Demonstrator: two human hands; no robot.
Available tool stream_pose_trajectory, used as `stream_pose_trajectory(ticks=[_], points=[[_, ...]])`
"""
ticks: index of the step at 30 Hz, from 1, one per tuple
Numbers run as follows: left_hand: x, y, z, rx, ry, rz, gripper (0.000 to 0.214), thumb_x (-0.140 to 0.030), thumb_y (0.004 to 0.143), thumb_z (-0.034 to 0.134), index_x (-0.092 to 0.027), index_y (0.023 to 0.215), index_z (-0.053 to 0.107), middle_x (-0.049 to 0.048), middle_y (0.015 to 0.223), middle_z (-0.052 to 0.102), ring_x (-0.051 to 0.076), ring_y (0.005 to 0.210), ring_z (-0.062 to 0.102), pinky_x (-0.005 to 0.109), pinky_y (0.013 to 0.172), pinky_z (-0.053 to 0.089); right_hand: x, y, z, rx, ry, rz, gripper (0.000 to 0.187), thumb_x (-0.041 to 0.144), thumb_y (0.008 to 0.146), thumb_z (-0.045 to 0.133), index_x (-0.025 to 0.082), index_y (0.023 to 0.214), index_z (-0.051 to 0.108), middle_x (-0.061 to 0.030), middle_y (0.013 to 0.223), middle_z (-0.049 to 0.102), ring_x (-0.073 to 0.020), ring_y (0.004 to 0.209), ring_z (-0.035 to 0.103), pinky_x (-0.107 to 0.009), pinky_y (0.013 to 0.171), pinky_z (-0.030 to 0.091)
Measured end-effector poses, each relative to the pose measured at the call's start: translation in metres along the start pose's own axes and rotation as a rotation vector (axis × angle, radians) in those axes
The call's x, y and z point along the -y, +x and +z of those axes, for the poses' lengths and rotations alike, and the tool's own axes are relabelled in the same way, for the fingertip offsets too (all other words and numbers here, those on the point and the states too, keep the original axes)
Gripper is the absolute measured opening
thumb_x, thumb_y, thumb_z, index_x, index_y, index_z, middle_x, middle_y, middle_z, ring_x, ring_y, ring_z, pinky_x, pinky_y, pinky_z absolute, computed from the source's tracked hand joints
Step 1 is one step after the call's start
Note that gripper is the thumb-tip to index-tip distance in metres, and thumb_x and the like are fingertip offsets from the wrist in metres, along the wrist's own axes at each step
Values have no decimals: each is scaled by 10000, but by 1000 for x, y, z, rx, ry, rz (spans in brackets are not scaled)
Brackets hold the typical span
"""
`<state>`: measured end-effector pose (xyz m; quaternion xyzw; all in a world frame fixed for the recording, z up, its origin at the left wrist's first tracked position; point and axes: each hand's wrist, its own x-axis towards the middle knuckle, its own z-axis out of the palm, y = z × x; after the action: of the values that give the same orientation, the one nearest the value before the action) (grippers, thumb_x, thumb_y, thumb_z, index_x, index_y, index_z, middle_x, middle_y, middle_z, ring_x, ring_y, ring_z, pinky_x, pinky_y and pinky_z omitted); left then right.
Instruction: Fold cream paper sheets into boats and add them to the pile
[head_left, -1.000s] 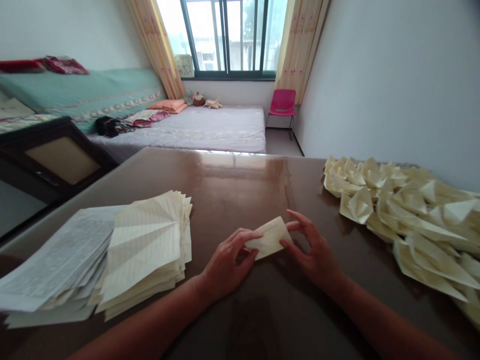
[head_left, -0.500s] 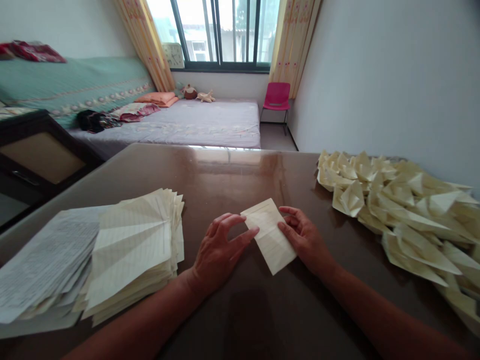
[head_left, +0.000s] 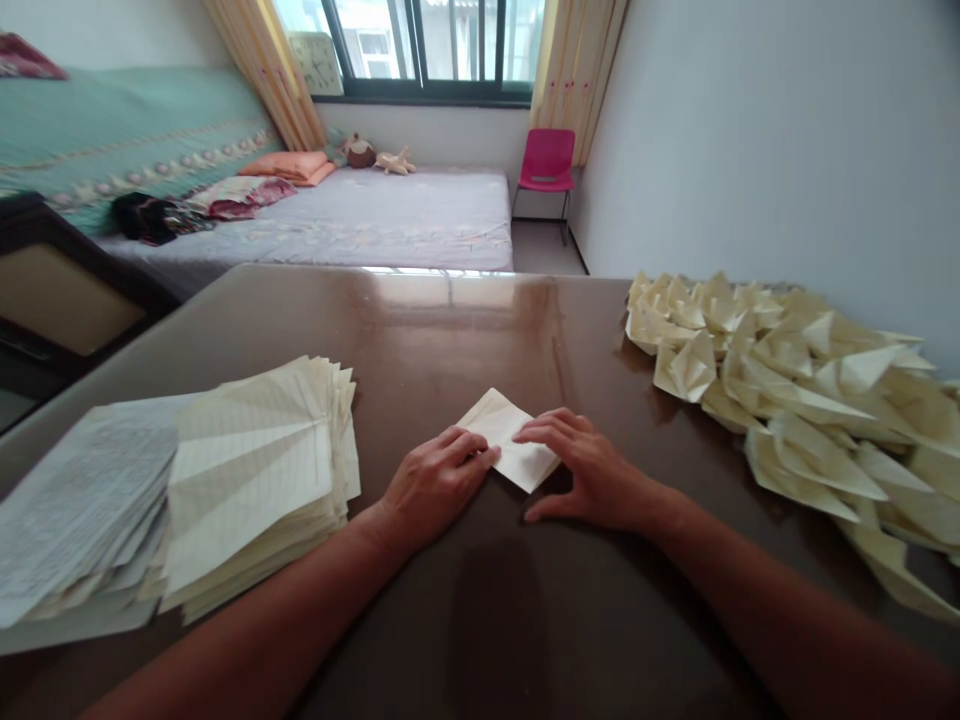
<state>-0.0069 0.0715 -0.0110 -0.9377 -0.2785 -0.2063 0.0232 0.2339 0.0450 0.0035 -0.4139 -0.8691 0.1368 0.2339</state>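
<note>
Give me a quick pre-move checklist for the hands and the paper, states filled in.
1. Left hand at the folded sheet: ok, fingertips at its near-left edge.
2. Right hand pinching the sheet: not ok, fingers reach over its right part, thumb spread away, off the paper.
3. Folded sheet clear of the lined paper stack: ok, bare table between.
4. Right hand clear of the folded paper pile: ok, visible gap.
5. Lined stack squared up: not ok, edges fanned.
6. Layers of the folded sheet aligned: cannot tell, fingers cover part.
</note>
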Motion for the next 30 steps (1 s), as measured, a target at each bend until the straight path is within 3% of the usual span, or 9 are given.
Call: stream_pose_trajectory(ticks=[5, 10, 18, 24, 30], points=[[-6, 0, 2, -5, -36, 17, 239, -213, 937, 460, -194, 1088, 645, 53, 941, 638, 147, 895, 572, 273, 802, 511, -4, -2, -4, 73, -154, -121, 213, 304, 919, 509, 255, 1046, 673, -41, 1041, 673, -180, 1036, 519, -349, 903, 331], [-10, -2, 0, 26, -113, 55, 190, -241, 919, 504, -218, 1011, 668, 33, 959, 662, 141, 942, 588, 275, 855, 501, -20, -4, -11, 199, -50, -125, 202, 309, 896, 548, 304, 1028, 701, -17, 1005, 687, -144, 940, 551, -302, 831, 362], [-9, -4, -9, 93, -99, 99, 221, -213, 899, 495, -217, 1055, 651, 32, 1035, 671, 161, 992, 592, 289, 862, 501, -16, -1, -11, 167, 143, -8, 271, 385, 922, 510, 219, 872, 718, -34, 891, 695, -132, 807, 584, -272, 771, 410], [-10, -4, -10, 85, -79, 119, 200, -220, 899, 498, -219, 1018, 658, 29, 1035, 678, 167, 992, 596, 285, 825, 500, -11, -2, 3, 94, -11, 192, 329, 365, 932, 479, 176, 701, 618, -17, 706, 613, -124, 700, 544, -239, 646, 362], [-9, -5, -9, 56, -83, 125, 185, -207, 893, 502, -204, 988, 661, 18, 1013, 681, 159, 992, 601, 282, 823, 498, -4, -2, 10, 18, -149, 340, 317, 428, 913, 499, 184, 733, 591, 3, 775, 600, -103, 647, 508, -245, 611, 306]])
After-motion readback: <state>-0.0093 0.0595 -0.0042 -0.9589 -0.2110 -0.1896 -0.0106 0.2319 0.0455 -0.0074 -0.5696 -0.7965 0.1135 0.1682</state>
